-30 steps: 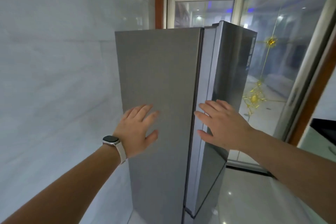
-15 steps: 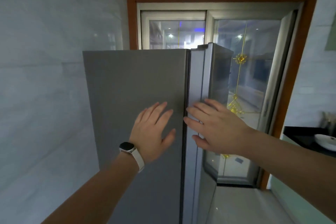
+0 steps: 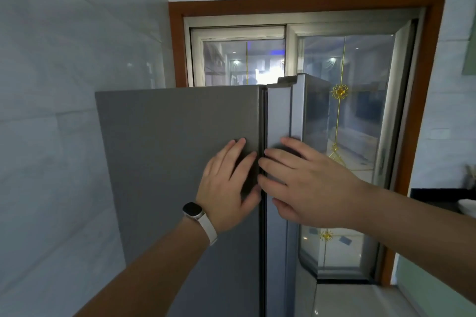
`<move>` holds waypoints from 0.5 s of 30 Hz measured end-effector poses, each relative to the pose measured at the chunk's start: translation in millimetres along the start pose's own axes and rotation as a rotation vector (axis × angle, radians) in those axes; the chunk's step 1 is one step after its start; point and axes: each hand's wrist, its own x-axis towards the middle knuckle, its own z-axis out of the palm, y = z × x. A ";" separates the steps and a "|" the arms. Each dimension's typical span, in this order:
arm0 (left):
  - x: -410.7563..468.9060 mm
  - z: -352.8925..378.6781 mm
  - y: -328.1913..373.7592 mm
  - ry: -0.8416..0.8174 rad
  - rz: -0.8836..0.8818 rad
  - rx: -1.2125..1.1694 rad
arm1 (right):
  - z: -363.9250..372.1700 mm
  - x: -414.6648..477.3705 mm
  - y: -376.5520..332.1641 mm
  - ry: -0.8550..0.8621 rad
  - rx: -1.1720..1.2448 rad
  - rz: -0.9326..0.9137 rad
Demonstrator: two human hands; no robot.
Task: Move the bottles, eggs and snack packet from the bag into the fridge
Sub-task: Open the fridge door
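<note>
A tall grey fridge (image 3: 164, 152) stands in front of me, seen from its side, with its door (image 3: 277, 121) at the right edge. My left hand (image 3: 226, 188), with a watch on the wrist, lies flat with straight fingers on the grey side panel, close to the door seam. My right hand (image 3: 306, 183) reaches across with straight fingers touching the door's edge by the seam. Both hands hold nothing. No bag, bottles, eggs or snack packet are in view.
A white tiled wall (image 3: 51, 136) is at the left. Behind the fridge is a glass sliding door (image 3: 360, 136) in a brown wooden frame. A dark counter (image 3: 438, 195) with a white dish is at the right edge.
Both hands have moved toward the seam between side panel and door, ending close together. The view has shifted, so the fridge sits lower and more to the left.
</note>
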 end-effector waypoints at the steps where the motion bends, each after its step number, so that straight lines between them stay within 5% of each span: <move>1: -1.7 5.9 -1.2 0.006 0.005 -0.011 | 2.9 -0.4 -0.5 -0.012 0.006 0.001; 15: -6.6 52.1 -7.7 0.224 0.046 -0.069 | 21.1 13.6 -8.2 -0.121 -0.059 -0.011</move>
